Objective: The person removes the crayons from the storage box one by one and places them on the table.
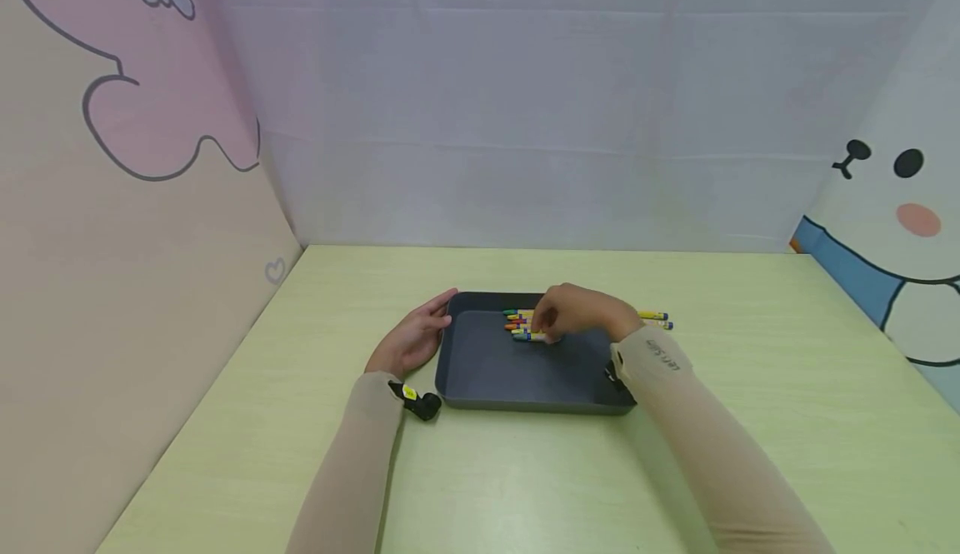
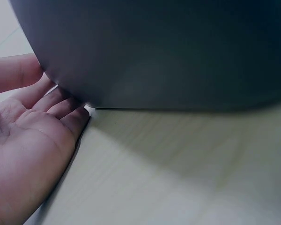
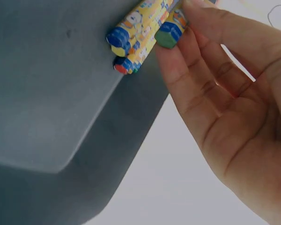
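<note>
A dark grey tray [image 1: 487, 371] lies on the table with a row of several wrapped crayons [image 1: 517, 326] inside it. My left hand [image 1: 411, 341] rests at the tray's left side, its thumb and fingers touching the outer wall near the far corner. Over the crayons, my right hand [image 1: 577, 310] reaches down with bent fingers. In the right wrist view it pinches a green-ended crayon [image 3: 171, 30] between thumb and fingertips. Beside that crayon lie others in yellow printed wrappers with blue ends [image 3: 140, 28], close to the tray wall.
Two more crayons [image 1: 655, 320] show on the table past the right wrist, partly hidden by the arm. The pale wooden table [image 1: 510, 487] extends around the tray. Printed walls stand at left and right, with a whitish sheet [image 1: 480, 121] behind.
</note>
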Demonstrator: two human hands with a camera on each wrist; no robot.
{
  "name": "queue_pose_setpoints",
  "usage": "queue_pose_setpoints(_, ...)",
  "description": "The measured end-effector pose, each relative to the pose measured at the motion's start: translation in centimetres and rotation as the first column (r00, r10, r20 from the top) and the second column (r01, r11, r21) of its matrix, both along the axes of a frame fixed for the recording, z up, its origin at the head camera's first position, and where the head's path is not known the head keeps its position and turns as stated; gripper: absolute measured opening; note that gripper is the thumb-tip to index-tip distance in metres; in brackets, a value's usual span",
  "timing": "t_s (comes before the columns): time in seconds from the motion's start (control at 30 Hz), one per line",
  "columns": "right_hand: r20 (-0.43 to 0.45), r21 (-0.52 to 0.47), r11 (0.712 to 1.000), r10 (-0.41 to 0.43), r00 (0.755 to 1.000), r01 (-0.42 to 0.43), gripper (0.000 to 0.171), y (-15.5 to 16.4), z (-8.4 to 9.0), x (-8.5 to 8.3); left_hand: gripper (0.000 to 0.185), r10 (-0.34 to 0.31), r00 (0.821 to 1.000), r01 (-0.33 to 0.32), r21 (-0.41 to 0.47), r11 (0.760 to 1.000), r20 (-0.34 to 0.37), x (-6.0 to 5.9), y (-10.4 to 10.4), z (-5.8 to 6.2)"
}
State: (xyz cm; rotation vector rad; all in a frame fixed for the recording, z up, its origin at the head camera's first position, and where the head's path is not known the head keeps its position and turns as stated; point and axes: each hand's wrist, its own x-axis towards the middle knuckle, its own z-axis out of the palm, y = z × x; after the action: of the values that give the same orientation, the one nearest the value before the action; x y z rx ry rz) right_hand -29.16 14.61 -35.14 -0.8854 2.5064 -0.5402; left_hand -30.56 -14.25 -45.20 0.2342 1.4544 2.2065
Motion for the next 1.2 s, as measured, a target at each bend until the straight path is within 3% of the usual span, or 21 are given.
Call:
queue_pose_setpoints(0.73, -0.008, 0.016, 0.994, -0.106, 0.994, 0.106, 0.021, 3.7, 1.8, -0.2, 0.064, 0.005, 1.000, -0.005, 0.004, 1.000, 0.017, 0.1, -0.1, 0.1)
queue_pose_setpoints(1.2, -0.081, 0.006, 0.988, -0.155, 0.985, 0.156, 0.021, 7.8, 2.1, -0.2, 0.064, 0.004, 1.000, -0.004, 0.004, 1.000, 0.020, 0.1, -0.1, 0.2)
